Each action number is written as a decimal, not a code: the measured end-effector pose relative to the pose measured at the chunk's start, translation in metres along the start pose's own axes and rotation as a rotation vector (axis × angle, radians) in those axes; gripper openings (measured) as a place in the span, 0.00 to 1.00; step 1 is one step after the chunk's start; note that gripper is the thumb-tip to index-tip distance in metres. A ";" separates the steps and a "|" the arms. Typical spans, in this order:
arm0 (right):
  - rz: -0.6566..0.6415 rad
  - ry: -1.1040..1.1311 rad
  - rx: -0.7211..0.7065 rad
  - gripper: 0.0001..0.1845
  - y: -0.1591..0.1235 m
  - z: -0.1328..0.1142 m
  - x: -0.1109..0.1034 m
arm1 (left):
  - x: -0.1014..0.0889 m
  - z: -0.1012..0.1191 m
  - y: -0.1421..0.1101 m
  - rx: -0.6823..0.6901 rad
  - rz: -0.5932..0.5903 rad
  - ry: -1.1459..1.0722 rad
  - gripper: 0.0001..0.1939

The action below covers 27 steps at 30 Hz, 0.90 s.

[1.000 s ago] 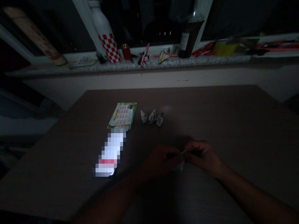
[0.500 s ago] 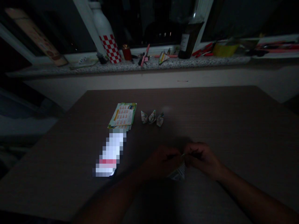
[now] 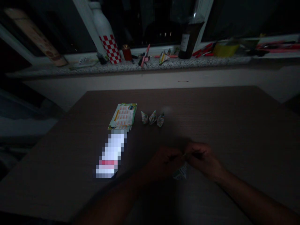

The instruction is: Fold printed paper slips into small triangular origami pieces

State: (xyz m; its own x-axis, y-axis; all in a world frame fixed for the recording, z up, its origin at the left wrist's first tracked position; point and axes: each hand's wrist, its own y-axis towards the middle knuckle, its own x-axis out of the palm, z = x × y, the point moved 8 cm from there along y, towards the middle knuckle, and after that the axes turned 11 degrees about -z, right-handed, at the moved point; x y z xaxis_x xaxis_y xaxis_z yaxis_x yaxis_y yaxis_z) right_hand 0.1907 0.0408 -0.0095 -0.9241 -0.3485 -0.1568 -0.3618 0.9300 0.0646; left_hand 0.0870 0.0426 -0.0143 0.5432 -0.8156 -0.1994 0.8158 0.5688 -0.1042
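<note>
Hanging between both hands [image 3: 184,159], pinched at top: folded paper [image 3: 181,172].

Very dim on my end. Left hand [image 3: 164,164] and right hand [image 3: 202,159] met over the counter [image 3: 234,125], both pinching a small folded paper piece [image 3: 181,172]. Three folded paper shapes [image 3: 152,118] sat farther back, beside a stack of printed sheets [image 3: 123,116]; a lit phone [image 3: 110,154] lay just below the stack.
</note>
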 end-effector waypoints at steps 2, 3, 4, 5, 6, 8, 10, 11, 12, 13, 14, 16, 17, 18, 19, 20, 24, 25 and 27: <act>0.004 0.010 -0.013 0.04 0.000 0.000 0.001 | -0.001 0.001 0.000 0.010 0.013 0.041 0.19; 0.002 0.012 -0.014 0.04 0.000 0.000 0.001 | -0.002 0.001 0.001 0.010 0.019 0.057 0.20; -0.002 0.010 -0.013 0.04 0.000 0.000 0.002 | -0.002 0.000 0.001 0.009 0.023 0.068 0.20; -0.006 0.007 -0.011 0.04 0.001 0.000 0.002 | -0.002 0.000 0.001 0.010 0.030 0.071 0.20; -0.008 0.001 -0.011 0.04 0.001 0.000 0.002 | -0.003 -0.001 0.001 0.012 0.036 0.067 0.20; -0.008 -0.023 -0.027 0.04 0.001 -0.003 0.002 | -0.003 -0.001 0.000 0.024 0.040 0.049 0.20; -0.003 -0.068 -0.057 0.04 0.001 -0.007 0.001 | -0.002 -0.001 0.000 0.029 0.038 0.024 0.19; 0.001 -0.099 -0.077 0.05 0.001 -0.010 0.001 | -0.001 -0.001 0.000 0.023 0.031 0.008 0.19; 0.003 -0.133 -0.096 0.06 0.000 -0.012 0.000 | 0.000 -0.001 0.000 0.015 0.021 -0.009 0.19; 0.009 -0.166 -0.114 0.07 0.000 -0.015 0.000 | 0.001 -0.002 0.001 0.005 0.009 -0.023 0.19; 0.014 -0.192 -0.129 0.08 -0.001 -0.016 -0.001 | 0.003 -0.002 0.001 -0.003 -0.003 -0.033 0.18; 0.024 -0.222 -0.155 0.10 -0.002 -0.018 -0.002 | 0.005 0.000 0.001 0.002 -0.023 -0.034 0.17; 0.029 -0.229 -0.163 0.11 -0.002 -0.019 -0.002 | 0.005 0.001 0.002 0.011 -0.025 -0.025 0.17; 0.039 -0.233 -0.166 0.11 -0.002 -0.019 -0.003 | 0.004 0.002 0.002 0.022 -0.022 -0.013 0.17; 0.054 -0.233 -0.165 0.10 -0.002 -0.018 -0.003 | 0.004 0.003 0.002 0.030 -0.014 -0.001 0.16; 0.071 -0.227 -0.160 0.09 -0.002 -0.017 -0.004 | 0.002 0.003 0.002 0.034 -0.001 0.011 0.16; 0.092 -0.135 -0.102 0.05 -0.001 -0.009 -0.002 | -0.004 0.001 0.001 0.024 0.062 0.047 0.17; 0.088 -0.108 -0.086 0.04 -0.001 -0.007 -0.002 | -0.005 0.001 0.000 0.027 0.074 0.055 0.17; 0.082 -0.069 -0.053 0.04 0.000 -0.004 0.000 | -0.007 0.001 0.000 0.032 0.092 0.073 0.18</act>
State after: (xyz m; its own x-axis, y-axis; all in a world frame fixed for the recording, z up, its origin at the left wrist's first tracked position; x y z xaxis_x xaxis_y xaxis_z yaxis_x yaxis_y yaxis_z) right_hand 0.1906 0.0403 -0.0060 -0.9409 -0.2609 -0.2160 -0.2928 0.9470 0.1318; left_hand 0.0834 0.0484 -0.0116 0.6013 -0.7495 -0.2768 0.7697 0.6364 -0.0512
